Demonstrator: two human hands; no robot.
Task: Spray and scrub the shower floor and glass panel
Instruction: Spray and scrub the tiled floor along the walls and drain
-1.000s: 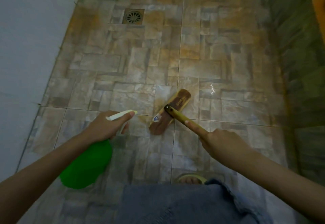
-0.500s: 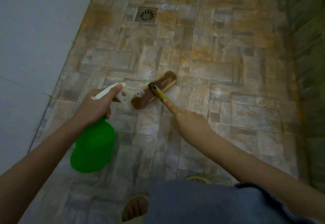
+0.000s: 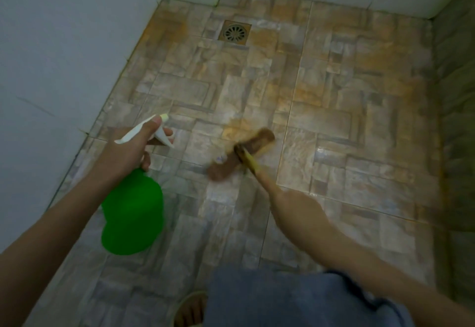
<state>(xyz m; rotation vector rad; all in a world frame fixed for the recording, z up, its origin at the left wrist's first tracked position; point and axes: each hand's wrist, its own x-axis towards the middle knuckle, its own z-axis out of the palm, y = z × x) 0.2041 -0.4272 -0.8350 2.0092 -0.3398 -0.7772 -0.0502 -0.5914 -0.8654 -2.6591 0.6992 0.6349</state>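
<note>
Presently: left hand (image 3: 123, 152) curled round spray bottle (image 3: 133, 213) neck, green body hanging below. Right hand (image 3: 293, 206) curled round brush (image 3: 241, 154) handle; brush head on floor (image 3: 334, 95) just ahead.

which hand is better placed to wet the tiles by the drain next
Left. The left hand grips the green spray bottle, its nozzle pointing forward over the floor. The right hand is busy holding the brush by its handle, head down on the tiles.
</note>
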